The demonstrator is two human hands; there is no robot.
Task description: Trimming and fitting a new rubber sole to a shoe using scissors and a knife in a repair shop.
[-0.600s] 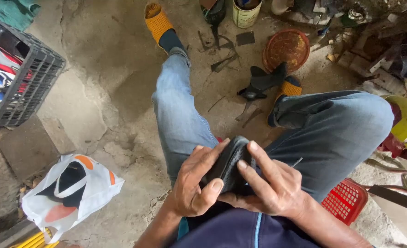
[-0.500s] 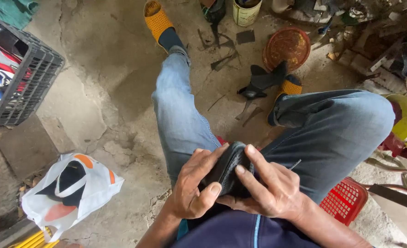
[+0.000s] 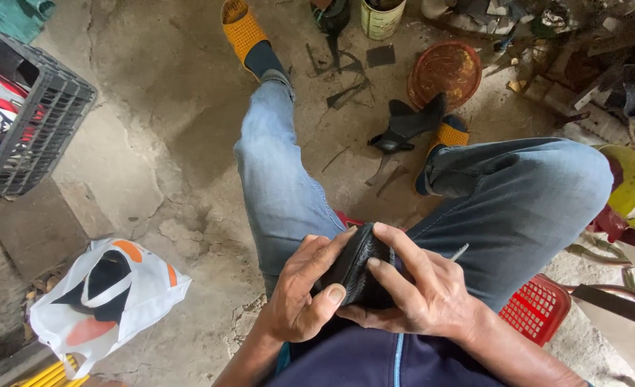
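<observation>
A rough cobbler's workshop: cracked concrete floor (image 3: 152,165), leather scraps (image 3: 346,86), crate of shoes (image 3: 41,132).

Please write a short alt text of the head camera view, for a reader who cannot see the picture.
Seen from above, a seated person in blue jeans grips a black shoe in the lap with the left hand and right hand. On the cracked concrete floor lie a white plastic bag, a dark crate and a rusty round lid.

A shoe (image 3: 360,269) sits between both hands over the lap, a crate (image 3: 41,136) far left, perhaps a bag (image 3: 106,301) nearer.
</observation>
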